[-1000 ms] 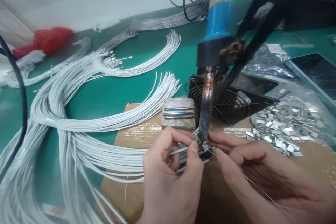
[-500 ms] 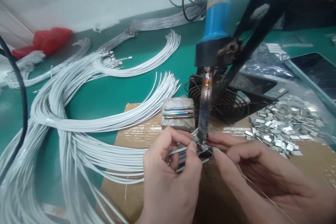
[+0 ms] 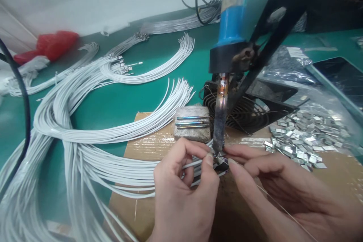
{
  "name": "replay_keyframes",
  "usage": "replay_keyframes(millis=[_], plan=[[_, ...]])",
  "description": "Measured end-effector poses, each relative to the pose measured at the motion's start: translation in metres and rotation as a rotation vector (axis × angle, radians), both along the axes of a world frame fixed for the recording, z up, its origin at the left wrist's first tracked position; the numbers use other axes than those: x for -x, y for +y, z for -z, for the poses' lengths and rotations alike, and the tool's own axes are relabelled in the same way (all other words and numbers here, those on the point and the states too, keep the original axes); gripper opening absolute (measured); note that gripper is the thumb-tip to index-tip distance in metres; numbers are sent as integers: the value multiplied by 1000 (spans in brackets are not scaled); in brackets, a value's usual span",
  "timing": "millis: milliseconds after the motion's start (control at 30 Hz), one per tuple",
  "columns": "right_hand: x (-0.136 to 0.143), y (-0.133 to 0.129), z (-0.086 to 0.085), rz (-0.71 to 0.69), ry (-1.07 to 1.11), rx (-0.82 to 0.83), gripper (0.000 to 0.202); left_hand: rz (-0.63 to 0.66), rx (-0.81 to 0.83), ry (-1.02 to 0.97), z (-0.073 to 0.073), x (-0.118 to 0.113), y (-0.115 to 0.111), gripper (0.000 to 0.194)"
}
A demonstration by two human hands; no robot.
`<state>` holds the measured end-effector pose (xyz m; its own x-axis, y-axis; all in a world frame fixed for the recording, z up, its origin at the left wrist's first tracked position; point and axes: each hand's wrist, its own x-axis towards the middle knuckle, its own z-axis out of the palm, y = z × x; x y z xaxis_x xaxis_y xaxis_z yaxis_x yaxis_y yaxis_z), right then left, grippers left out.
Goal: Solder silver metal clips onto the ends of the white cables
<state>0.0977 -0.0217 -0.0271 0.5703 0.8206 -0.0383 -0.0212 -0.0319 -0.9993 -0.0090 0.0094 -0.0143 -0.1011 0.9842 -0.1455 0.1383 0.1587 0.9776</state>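
My left hand [image 3: 185, 193] pinches a white wire [image 3: 195, 162] between thumb and index finger, close to its end under the tip of a soldering iron [image 3: 220, 117]. The iron hangs upright from a black stand, blue handle uppermost. In my right hand [image 3: 283, 185] a thin strand of solder wire [image 3: 283, 210] runs under the palm and up to the fingertips, just right of the iron's tip. Fingers and iron partly hide the small metal piece at the joint. More white wires [image 3: 121, 170] pass behind my left hand.
Behind my left hand sits a grey block [image 3: 193, 136] with metal rods on it. A black fan [image 3: 249, 109] stands behind the iron. Small metal plates [image 3: 309, 136] lie heaped at right. Cardboard [image 3: 147, 151] covers part of the green table [image 3: 159, 94]. A red bag [image 3: 56, 45] lies far left.
The soldering iron sits very slightly further left and lower. My right thumb has shifted a little left, and the solder wire moved slightly with it. My left hand keeps its pinch.
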Motion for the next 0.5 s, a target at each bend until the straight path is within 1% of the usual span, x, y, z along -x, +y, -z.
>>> replay_keyframes(millis=[100,233,400,500], plan=[[0,0,-1,13,7,14,22,-4,-3,2,0,0,0,14],[-2,-2,0,-5,-29,30,21,3,-8,16,-1,1,-2,15],[-4,-2,0,-23,-48,88,21,-26,12,13,-1,1,-2,15],[-5,-1,-1,-36,-54,82,20,-15,13,5,-1,0,-1,14]])
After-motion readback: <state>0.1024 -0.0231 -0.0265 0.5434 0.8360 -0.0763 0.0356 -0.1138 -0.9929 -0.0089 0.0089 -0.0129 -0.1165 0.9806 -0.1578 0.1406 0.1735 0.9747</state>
